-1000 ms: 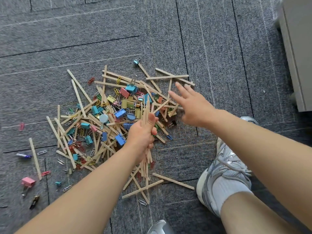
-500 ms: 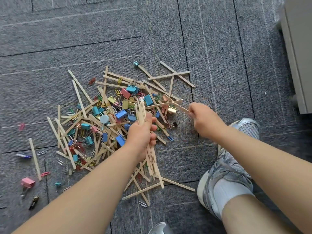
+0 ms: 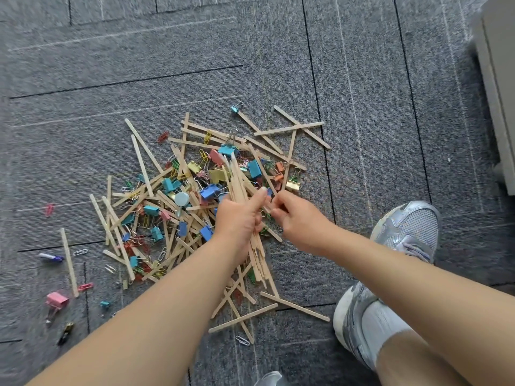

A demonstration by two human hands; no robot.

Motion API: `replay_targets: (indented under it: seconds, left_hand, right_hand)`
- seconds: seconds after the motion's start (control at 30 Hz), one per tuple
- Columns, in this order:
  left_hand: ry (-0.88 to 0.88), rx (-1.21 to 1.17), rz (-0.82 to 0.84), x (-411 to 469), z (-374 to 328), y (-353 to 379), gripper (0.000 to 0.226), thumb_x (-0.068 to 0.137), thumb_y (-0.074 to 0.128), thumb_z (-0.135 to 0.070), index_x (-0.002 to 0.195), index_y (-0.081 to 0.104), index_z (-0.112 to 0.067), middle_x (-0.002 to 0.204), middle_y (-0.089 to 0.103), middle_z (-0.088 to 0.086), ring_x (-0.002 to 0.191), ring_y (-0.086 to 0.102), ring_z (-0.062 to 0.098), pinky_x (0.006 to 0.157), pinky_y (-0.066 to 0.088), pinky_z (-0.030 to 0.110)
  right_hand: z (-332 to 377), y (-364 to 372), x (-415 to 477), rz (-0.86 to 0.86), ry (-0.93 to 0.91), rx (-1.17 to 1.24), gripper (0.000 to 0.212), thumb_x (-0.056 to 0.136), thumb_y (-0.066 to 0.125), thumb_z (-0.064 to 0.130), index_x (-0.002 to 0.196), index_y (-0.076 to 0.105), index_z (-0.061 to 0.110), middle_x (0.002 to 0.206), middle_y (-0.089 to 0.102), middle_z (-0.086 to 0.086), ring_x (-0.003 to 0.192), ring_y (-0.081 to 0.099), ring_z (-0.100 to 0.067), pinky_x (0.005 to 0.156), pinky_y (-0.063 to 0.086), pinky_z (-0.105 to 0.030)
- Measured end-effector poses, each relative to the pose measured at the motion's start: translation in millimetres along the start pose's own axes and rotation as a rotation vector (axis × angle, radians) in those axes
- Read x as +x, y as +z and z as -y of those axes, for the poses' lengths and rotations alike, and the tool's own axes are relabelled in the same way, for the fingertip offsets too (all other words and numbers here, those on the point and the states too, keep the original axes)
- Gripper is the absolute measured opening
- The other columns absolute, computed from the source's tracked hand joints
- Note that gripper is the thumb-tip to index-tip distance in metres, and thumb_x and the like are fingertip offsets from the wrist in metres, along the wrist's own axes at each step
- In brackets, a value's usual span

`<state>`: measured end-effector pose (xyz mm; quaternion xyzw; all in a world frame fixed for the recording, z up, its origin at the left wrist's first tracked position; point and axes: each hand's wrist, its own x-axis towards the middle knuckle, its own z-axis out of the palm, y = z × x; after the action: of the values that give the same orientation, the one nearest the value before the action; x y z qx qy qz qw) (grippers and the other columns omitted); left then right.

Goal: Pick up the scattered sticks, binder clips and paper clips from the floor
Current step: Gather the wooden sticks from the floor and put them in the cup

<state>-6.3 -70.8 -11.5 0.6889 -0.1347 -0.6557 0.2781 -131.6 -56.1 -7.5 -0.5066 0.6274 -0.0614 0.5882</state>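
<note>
Head cam, looking down at floor.

Nearest: both my forearms come in from bottom edge. Grey sneaker (image 3: 404, 232) w/ white sock (image 3: 381, 327) sits at R, on the carpet (image 3: 139, 65). A second shoe tip (image 3: 269, 378) shows at the bottom edge.

Just ahead of those: a few loose sticks (image 3: 242, 319) lie crossed on the carpet, w/ one white paper clip (image 3: 242, 340) beside them.

Mid: left hand (image 3: 238, 218) is a fist, fingers wrapped round the stick bundle (image 3: 237, 176), thumb up along it. Bundle stands roughly upright, sticking out above and below the fist. Right hand (image 3: 298, 221) is just beside the L thumb, fingers curled. Tips pinch a stick end (image 3: 266, 210); rest of that stick is hidden, can't tell its length.

Behind and L of hands: main pile (image 3: 172, 201) of sticks, binder clips and paper clips, all tangled. A blue binder clip (image 3: 209, 191) lies near its middle.

Strays well L of the pile:
- pink binder clip (image 3: 57, 298)
- black binder clip (image 3: 65, 332)
- red paper clip (image 3: 49, 209)

Far: crossed sticks (image 3: 289, 130) at the pile's far edge, and a teal binder clip (image 3: 234, 108) touching one stick's tip. Pale cabinet (image 3: 498, 79) at far R edge.
</note>
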Motion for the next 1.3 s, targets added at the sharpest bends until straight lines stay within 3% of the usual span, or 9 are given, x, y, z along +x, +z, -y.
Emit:
replay_targets:
  seconds: [0.07, 0.17, 0.27, 0.4, 0.5, 0.7, 0.9, 1.13, 1.3]
  left_hand:
    - [-0.008, -0.007, 0.0, -0.5, -0.2, -2.1, 0.035, 0.084, 0.068, -0.008, 0.112, 0.048, 0.0, 0.067, 0.054, 0.006, 0.037, 0.037, 0.004, 0.034, 0.03, 0.017]
    - [-0.009, 0.026, 0.017, -1.9, -1.2, -1.6, 0.011, 0.089, 0.063, -0.012, 0.095, 0.055, -0.008, 0.066, 0.055, 0.004, 0.038, 0.037, 0.005, 0.036, 0.031, 0.017]
    - [0.004, 0.118, -0.044, 1.5, 1.2, -2.4, 0.016, 0.089, 0.063, -0.025, 0.085, 0.057, -0.011, 0.063, 0.053, -0.001, 0.044, 0.04, 0.008, 0.042, 0.036, 0.021]
    - [-0.029, 0.086, -0.144, 9.7, 7.3, -10.0, 0.021, 0.085, 0.062, -0.03, 0.081, 0.058, -0.01, 0.053, 0.05, -0.004, 0.05, 0.044, 0.015, 0.054, 0.038, 0.027]
    - [-0.024, 0.113, -0.134, 6.2, 9.1, -14.3, 0.036, 0.09, 0.061, -0.038, 0.093, 0.056, -0.003, 0.051, 0.059, -0.002, 0.056, 0.061, 0.018, 0.064, 0.054, 0.032]
    - [-0.064, 0.053, -0.107, 2.4, 8.7, -15.8, 0.05, 0.093, 0.057, -0.035, 0.124, 0.044, 0.002, 0.079, 0.056, 0.003, 0.048, 0.046, 0.009, 0.044, 0.045, 0.022]
    - [-0.067, 0.116, -0.139, 6.6, 7.6, -20.9, 0.053, 0.085, 0.066, -0.045, 0.118, 0.051, -0.006, 0.076, 0.049, 0.002, 0.045, 0.035, 0.009, 0.037, 0.032, 0.021]
    - [-0.124, -0.006, -0.093, 7.4, 7.4, -20.3, 0.032, 0.087, 0.067, -0.034, 0.102, 0.053, -0.01, 0.066, 0.043, -0.002, 0.04, 0.032, 0.008, 0.036, 0.03, 0.021]
    - [-0.09, 0.008, -0.068, 8.1, 1.2, -29.7, 0.031, 0.088, 0.065, -0.033, 0.102, 0.054, -0.007, 0.066, 0.045, -0.001, 0.04, 0.035, 0.007, 0.035, 0.032, 0.02]
  right_hand:
    - [1.2, 1.9, -1.4, 0.036, 0.025, 0.049, 0.012, 0.099, 0.046, 0.018, 0.094, 0.052, 0.008, 0.074, 0.055, -0.003, 0.062, 0.046, -0.016, 0.055, 0.04, -0.03]
    - [0.8, 1.8, -3.0, 0.054, 0.026, 0.197, 0.016, 0.096, 0.053, 0.022, 0.087, 0.058, 0.008, 0.068, 0.06, -0.005, 0.058, 0.055, -0.018, 0.056, 0.048, -0.036]
    - [1.6, 3.5, -1.8, -0.009, 0.063, 0.341, 0.03, 0.095, 0.054, 0.032, 0.079, 0.062, 0.009, 0.067, 0.061, -0.005, 0.058, 0.055, -0.018, 0.06, 0.049, -0.036]
    - [-7.2, 2.9, 4.5, -0.331, 0.047, -0.216, 0.021, 0.096, 0.047, 0.029, 0.088, 0.059, 0.013, 0.083, 0.059, 0.0, 0.072, 0.055, -0.017, 0.067, 0.049, -0.036]
    - [-13.8, 6.4, 6.4, -0.273, 0.127, -0.42, 0.023, 0.095, 0.05, 0.036, 0.101, 0.051, 0.014, 0.095, 0.054, -0.001, 0.083, 0.057, -0.023, 0.07, 0.049, -0.037]
    - [-22.5, 14.0, 14.3, -0.207, 0.169, -0.614, 0.007, 0.097, 0.048, 0.018, 0.095, 0.05, 0.011, 0.096, 0.059, -0.007, 0.08, 0.056, -0.028, 0.061, 0.043, -0.033]
    - [-11.7, 16.3, 12.4, -0.179, 0.119, -0.628, 0.037, 0.092, 0.052, 0.048, 0.102, 0.047, 0.013, 0.096, 0.052, -0.003, 0.086, 0.058, -0.027, 0.065, 0.043, -0.033]
    - [-7.0, 23.1, 24.0, -0.069, 0.214, -0.543, 0.013, 0.094, 0.053, 0.021, 0.088, 0.055, 0.01, 0.084, 0.059, -0.007, 0.076, 0.056, -0.028, 0.064, 0.045, -0.031]
    - [-15.8, 14.8, 18.5, -0.019, 0.14, -0.39, 0.019, 0.097, 0.045, 0.026, 0.088, 0.055, 0.013, 0.082, 0.06, -0.003, 0.074, 0.056, -0.022, 0.067, 0.049, -0.037]
